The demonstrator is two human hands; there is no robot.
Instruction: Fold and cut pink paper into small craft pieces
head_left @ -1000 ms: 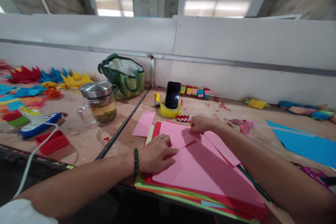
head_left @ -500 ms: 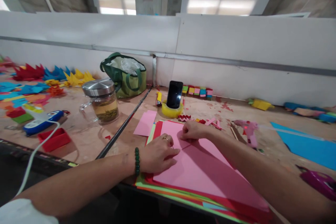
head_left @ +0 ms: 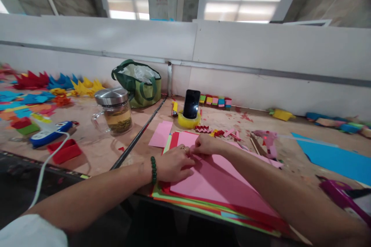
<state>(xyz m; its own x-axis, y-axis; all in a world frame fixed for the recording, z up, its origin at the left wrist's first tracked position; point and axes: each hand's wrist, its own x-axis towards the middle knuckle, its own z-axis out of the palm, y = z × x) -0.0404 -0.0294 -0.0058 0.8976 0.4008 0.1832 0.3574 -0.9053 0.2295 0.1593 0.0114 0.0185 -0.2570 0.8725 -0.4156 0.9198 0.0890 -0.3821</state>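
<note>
Both hands meet over the upper left of a stack of coloured paper, whose top is pink paper [head_left: 211, 187]. My left hand [head_left: 175, 164], with a ring and a green bead bracelet, lies with bent fingers on the pink paper, fingertips gathered at a fold or edge of it. Curled close beside it, my right hand [head_left: 207, 146] pinches the same pink paper; its fingertips are hidden from me. Red sheets [head_left: 255, 214] and green, orange and blue ones show below the pink.
Behind the stack, a phone [head_left: 191, 103] leans in a yellow tape roll [head_left: 188, 121]. At left stand a lidded glass mug [head_left: 117, 119], a green bag [head_left: 145, 92] and a blue-white power strip [head_left: 50, 134]. A pink glue gun [head_left: 268, 141] and blue sheet [head_left: 327, 158] lie at right.
My hands have drawn closer together over the pink paper, the right one shifting slightly left. A pink paper edge now shows beyond my right forearm. The view has turned slightly.
</note>
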